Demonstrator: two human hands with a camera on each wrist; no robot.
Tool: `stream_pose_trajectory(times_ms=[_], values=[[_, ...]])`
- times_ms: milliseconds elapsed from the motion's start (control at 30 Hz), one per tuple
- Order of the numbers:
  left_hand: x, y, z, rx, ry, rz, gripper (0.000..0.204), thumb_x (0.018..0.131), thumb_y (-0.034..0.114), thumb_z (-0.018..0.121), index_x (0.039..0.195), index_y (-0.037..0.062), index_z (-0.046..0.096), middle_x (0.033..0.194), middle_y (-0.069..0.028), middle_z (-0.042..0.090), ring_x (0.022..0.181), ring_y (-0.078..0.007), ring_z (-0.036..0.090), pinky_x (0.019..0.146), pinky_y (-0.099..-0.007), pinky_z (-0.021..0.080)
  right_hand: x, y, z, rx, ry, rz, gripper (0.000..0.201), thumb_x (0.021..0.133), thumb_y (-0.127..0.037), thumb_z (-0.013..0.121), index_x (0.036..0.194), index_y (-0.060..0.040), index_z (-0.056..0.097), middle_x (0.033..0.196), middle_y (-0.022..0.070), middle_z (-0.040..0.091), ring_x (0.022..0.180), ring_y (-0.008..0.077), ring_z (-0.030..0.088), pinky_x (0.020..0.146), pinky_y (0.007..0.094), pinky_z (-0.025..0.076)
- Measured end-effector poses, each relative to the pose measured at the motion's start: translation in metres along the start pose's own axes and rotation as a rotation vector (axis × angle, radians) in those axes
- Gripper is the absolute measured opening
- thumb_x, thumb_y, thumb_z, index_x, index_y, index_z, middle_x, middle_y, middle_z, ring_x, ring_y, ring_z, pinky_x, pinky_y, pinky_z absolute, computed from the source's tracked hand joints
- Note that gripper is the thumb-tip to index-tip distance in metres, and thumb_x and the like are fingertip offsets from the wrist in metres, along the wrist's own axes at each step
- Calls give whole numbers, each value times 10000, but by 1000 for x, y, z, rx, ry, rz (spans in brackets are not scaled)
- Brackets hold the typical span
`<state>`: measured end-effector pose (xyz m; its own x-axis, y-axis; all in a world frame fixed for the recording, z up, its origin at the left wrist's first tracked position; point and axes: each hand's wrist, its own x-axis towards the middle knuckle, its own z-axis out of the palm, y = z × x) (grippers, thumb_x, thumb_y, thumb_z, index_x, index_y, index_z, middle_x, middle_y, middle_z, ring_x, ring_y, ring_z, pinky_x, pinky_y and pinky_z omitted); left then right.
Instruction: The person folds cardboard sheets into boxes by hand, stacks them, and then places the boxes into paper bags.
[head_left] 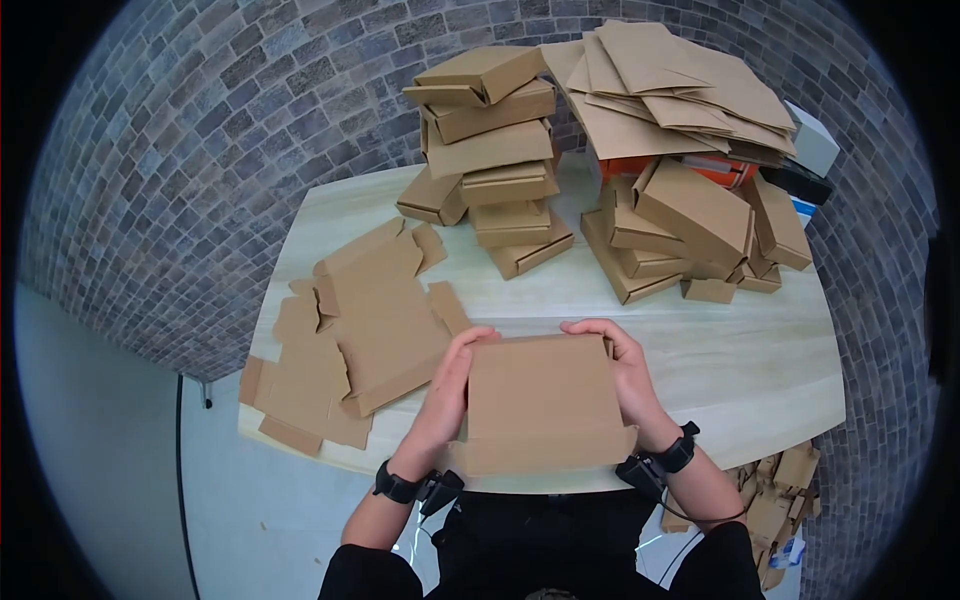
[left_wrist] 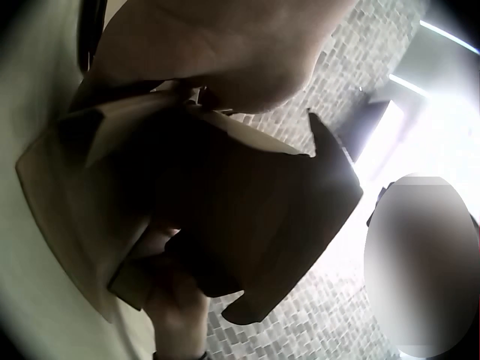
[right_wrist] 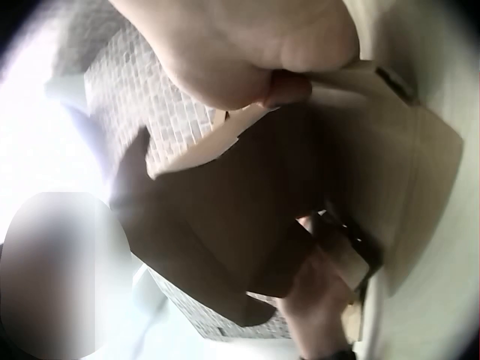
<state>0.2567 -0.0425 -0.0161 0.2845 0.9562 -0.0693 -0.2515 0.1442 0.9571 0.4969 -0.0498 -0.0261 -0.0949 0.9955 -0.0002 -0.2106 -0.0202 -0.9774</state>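
Both hands are holding a brown, half-folded cardboard mailer box (head_left: 540, 405) at lower centre of the frame, over the near edge of the pale wooden table (head_left: 760, 370). Left hand (head_left: 450, 390) is gripping its left side, right hand (head_left: 628, 375) its right, fingers curling over the far corners, probably to keep the walls upright. Flat brown cardboard blanks (head_left: 350, 330) are lying at left, stacks of folded boxes (head_left: 495, 160) at upper centre. Wrist views are dark; the box's inside is hard to make out.

Even, soft light from the head view
Fisheye bends edges round the surface (head_left: 700, 360); wrist views blurred, backlit, glare-washed
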Motion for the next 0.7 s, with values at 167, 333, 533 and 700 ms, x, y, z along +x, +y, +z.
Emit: stream_pose_trajectory(times_ms=[167, 333, 533, 700], values=[[9, 2, 9, 135, -88, -24, 532, 1055, 508, 297, 1421, 131, 384, 1329, -122, 511, 1211, -175, 489, 992, -340, 429, 3, -5, -14, 327, -41, 96, 404, 949, -64, 435, 1335, 7, 532, 1246, 98, 602, 1154, 189, 574, 989, 313, 460], [43, 1, -6, 66, -151, -241, 456, 1029, 456, 383, 1363, 151, 448, 1222, -64, 562, 1108, -167, 546, 919, -306, 465, 3, -6, -16, 515, -89, 54, 592, 1000, -291, 368, 1522, -18, 311, 1492, 115, 417, 1395, 222, 347, 1163, 355, 251], [72, 5, -14, -295, -110, -430, 402, 1027, 347, 432, 1259, 52, 576, 1185, -60, 630, 1087, -170, 604, 933, -318, 496, 6, -16, -15, 224, -246, -190, 745, 1002, -480, 374, 1563, -29, 183, 1639, 116, 139, 1508, 253, 131, 1210, 394, 95], [69, -4, -18, -195, -104, -381, 444, 1035, 397, 439, 1246, 36, 587, 1181, -79, 638, 1075, -183, 614, 941, -302, 490, 8, -13, -27, -259, -290, -246, 863, 972, -589, 385, 1569, -27, 119, 1651, 131, 38, 1522, 266, 60, 1212, 410, 64]])
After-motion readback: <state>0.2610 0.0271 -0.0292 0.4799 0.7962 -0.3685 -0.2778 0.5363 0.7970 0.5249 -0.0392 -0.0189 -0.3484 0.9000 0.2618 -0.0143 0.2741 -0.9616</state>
